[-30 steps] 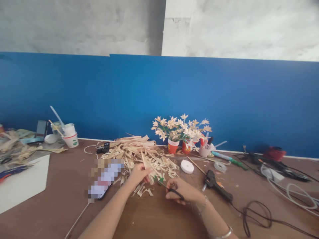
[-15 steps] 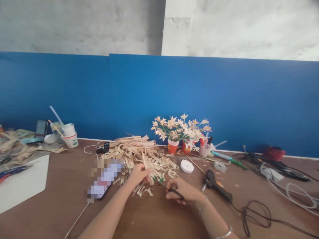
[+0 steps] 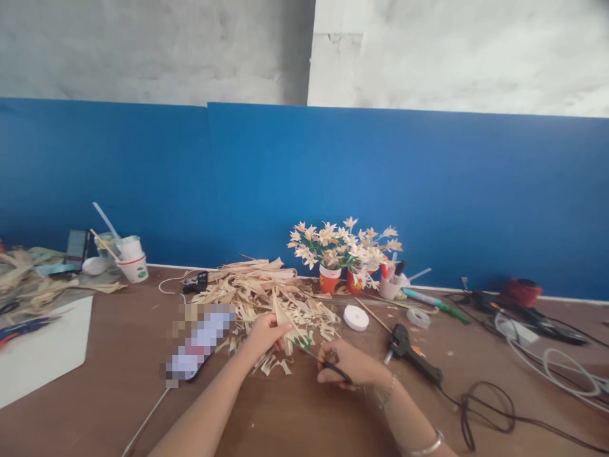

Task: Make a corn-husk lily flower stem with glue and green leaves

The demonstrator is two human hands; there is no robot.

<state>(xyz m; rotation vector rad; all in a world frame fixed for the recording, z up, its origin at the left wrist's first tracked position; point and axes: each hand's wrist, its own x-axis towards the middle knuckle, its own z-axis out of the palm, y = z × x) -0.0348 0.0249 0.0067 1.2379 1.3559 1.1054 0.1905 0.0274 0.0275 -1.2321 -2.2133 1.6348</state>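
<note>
Between the closed fingers of my left hand [image 3: 266,333] is a pale, pointed piece of dried husk [image 3: 280,311], its tip upward. My right hand [image 3: 345,364] grips a pair of scissors [image 3: 337,370] by the dark handles. The blades reach left toward the lower part of the husk; I cannot tell whether they touch it. Behind both hands spreads a heap of dried husk strips [image 3: 257,279], with small cut scraps [image 3: 272,364] lying just below my left hand.
Pale flowers [image 3: 342,241] stand in red cups at the back. To the right lie a white ribbon roll [image 3: 356,318], clear tape [image 3: 419,317], a glue gun [image 3: 413,357] and tangled cables. A phone [image 3: 202,346] on a cord lies left, beyond it a white board [image 3: 52,355].
Both hands keep nearly the same place and the same hold. The view has shifted very slightly; nothing else visibly differs.
</note>
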